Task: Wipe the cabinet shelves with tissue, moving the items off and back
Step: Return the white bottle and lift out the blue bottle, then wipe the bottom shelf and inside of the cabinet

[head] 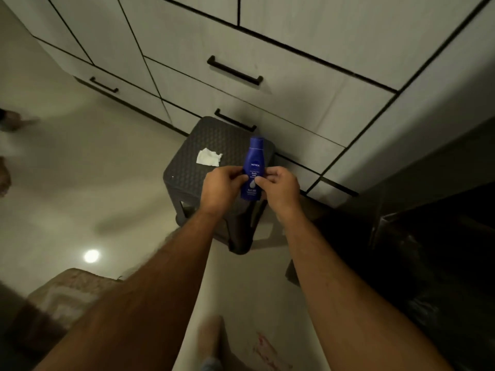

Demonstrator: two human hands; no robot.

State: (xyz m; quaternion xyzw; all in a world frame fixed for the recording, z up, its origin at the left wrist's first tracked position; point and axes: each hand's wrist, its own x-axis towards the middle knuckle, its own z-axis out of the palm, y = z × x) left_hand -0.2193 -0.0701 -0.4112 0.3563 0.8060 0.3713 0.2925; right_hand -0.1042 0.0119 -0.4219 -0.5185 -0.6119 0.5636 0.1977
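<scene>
A dim room is seen from above, with a pale glossy floor (67, 183) and a wall of light grey cabinet fronts (281, 76) with black bar handles (235, 74) across the upper part of the view. In front of the cabinet a dark woven stool (192, 162) is standing on the floor.

A blue body milk bottle (253, 170) is held above the stool, near the middle of the view, with its cap end towards 12 o'clock and its label facing the camera. It is pinched from both sides: the left hand (222, 187) grips it at 9 o'clock with curled fingers and thumb, and the right hand (281, 190) grips it at 3 o'clock in the same way. Whether the bottle touches the stool cannot be told.

A crumpled white tissue (209, 157) is lying on the top of the stool, at 10 o'clock from the bottle and apart from it. No hand is touching it.

At 7 o'clock on the floor a round reflection of a lamp (91, 255) is seen. At 3 to 5 o'clock a dark area (428, 250) is found, where nothing can be made out clearly.
</scene>
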